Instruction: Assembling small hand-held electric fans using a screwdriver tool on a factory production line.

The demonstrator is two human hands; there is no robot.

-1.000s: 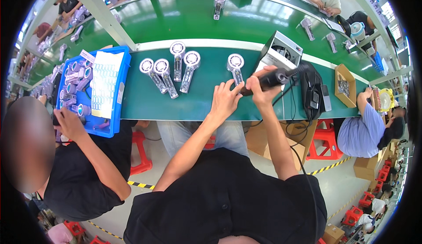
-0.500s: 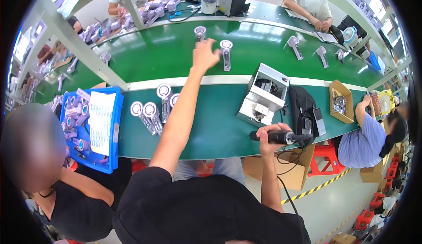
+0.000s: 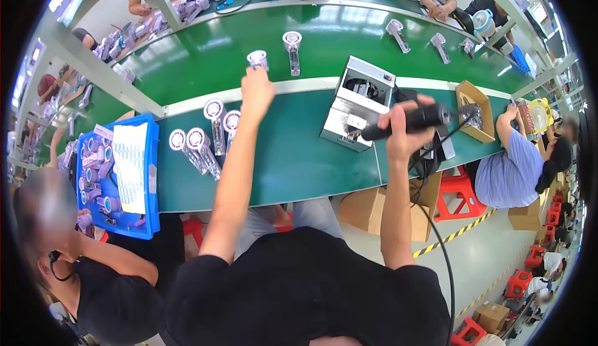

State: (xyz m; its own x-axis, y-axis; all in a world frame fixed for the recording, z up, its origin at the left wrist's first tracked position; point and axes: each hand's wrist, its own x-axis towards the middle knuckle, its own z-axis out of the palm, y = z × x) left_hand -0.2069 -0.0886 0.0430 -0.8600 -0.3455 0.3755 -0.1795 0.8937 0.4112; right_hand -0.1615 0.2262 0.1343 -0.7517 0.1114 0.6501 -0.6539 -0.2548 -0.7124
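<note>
My left hand [image 3: 257, 89] is closed on a pale purple handheld fan [image 3: 256, 58], held over the near edge of the green belt. Another handheld fan [image 3: 292, 39] lies on the belt just to its right. My right hand [image 3: 402, 135] grips a black electric screwdriver [image 3: 430, 117] with a cable. The tool's front end points left, in front of a silver box-shaped screw feeder [image 3: 367, 84]; whether they touch I cannot tell. Several more fans [image 3: 197, 139] lie on the dark green mat beside my left forearm, one partly covered by it.
A blue tray [image 3: 153, 178] with fan parts and a paper sheet stands at the left, beside a co-worker. At the right is a cardboard box [image 3: 464, 94] with small parts. Further fans [image 3: 440, 44] lie along the belt [image 3: 205, 59]. Co-workers sit across it and at the right.
My left hand has closed on the fan and drawn it nearer and left. My right hand has raised the screwdriver to the front of the screw feeder. The view has shifted a little.
</note>
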